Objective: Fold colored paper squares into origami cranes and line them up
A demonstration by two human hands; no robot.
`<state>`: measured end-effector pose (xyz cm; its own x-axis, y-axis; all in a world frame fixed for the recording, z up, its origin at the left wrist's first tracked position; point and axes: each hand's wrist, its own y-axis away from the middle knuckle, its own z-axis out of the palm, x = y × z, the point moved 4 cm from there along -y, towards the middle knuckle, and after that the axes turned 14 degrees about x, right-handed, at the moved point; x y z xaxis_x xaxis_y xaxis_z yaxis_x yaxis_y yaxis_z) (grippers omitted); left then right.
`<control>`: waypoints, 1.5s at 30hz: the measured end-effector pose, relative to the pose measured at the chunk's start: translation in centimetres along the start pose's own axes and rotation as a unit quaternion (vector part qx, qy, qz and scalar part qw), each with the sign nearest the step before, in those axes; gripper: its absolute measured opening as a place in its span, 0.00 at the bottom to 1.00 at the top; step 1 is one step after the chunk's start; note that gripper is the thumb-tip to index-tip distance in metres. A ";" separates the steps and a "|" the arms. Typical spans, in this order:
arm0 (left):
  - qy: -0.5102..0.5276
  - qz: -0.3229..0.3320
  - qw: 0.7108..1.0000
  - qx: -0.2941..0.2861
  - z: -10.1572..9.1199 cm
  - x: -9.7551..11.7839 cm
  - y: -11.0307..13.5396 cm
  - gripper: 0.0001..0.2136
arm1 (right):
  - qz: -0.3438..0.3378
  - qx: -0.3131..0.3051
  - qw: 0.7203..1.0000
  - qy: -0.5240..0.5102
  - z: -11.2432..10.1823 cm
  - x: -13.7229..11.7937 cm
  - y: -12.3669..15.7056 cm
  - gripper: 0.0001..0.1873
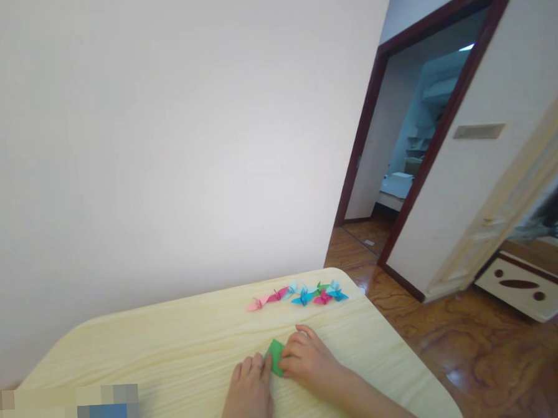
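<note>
A small piece of green origami paper (276,357), folded, lies on the wooden table between my two hands. My left hand (249,388) rests at its left edge, fingers together and pressing on the paper. From the other side my right hand (310,360) grips the right edge, its thumb and fingers bent over the paper. Beyond my hands sits a cluster of folded paper cranes: a pale pink crane (258,304), a blue crane (304,297), a magenta crane (323,297), and several others in light blue, green and pink.
The light wood-grain table (173,339) has rounded corners and stands by a white wall (163,146). A blurred-out patch (65,416) covers the lower left corner. To the right are a doorway with a dark red frame (377,79), a wooden floor and a white drawer cabinet (521,287).
</note>
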<state>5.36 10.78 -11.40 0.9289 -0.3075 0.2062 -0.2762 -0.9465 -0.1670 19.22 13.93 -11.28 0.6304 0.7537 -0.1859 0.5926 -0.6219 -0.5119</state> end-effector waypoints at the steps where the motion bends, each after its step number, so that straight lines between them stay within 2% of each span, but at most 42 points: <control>1: 0.002 0.000 1.000 0.005 -0.2 -0.1 0.0 0.25 | 0.003 0.001 1.000 0.002 0.1 0.0 0.1 0.06; 6: 0.054 0.009 0.998 0.041 -2.0 -1.0 -0.6 0.15 | 0.068 0.013 0.997 -0.034 -0.9 -0.2 -0.1 0.04; 8: 0.095 0.034 0.992 0.075 -2.4 -1.2 -1.0 0.12 | 0.092 0.019 0.994 -0.051 -1.2 -0.2 -0.2 0.04; 11: 0.145 0.067 0.979 0.123 -1.7 -1.6 -1.6 0.09 | 0.120 0.032 0.991 -0.056 -1.3 -0.2 -0.2 0.03; 14: 0.168 0.084 0.971 0.146 -0.3 -2.0 -2.0 0.12 | 0.139 0.049 0.988 -0.055 -1.2 -0.1 -0.3 0.03; 18: 0.170 0.096 0.971 0.138 0.5 -2.2 -2.2 0.15 | 0.155 0.055 0.985 -0.054 -0.9 0.0 -0.4 0.03; 22: 0.151 0.089 0.978 0.115 -0.1 -2.0 -2.2 0.15 | 0.177 0.047 0.983 -0.013 -0.5 0.1 -0.7 0.02; 29: 0.144 0.099 0.977 0.124 -0.5 -1.8 -2.1 0.14 | 0.217 0.050 0.975 0.025 0.1 0.1 -1.2 0.03; 35: 0.167 0.088 0.972 0.139 -0.3 -1.9 -2.2 0.13 | 0.233 0.058 0.971 0.016 0.2 0.2 -1.3 0.03; 41: 0.164 0.072 0.976 0.127 0.2 -1.9 -2.4 0.13 | 0.235 0.066 0.970 0.009 0.3 0.2 -1.3 0.04; 45: 0.164 0.074 0.976 0.123 -0.2 -1.8 -2.3 0.13 | 0.243 0.071 0.967 0.005 0.3 0.3 -1.2 0.06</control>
<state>4.31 13.47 -11.22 0.7431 -0.4923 0.4533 -0.2964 -0.8494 -0.4365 18.56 14.98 -10.94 0.8219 0.3778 -0.4264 0.1510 -0.8662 -0.4764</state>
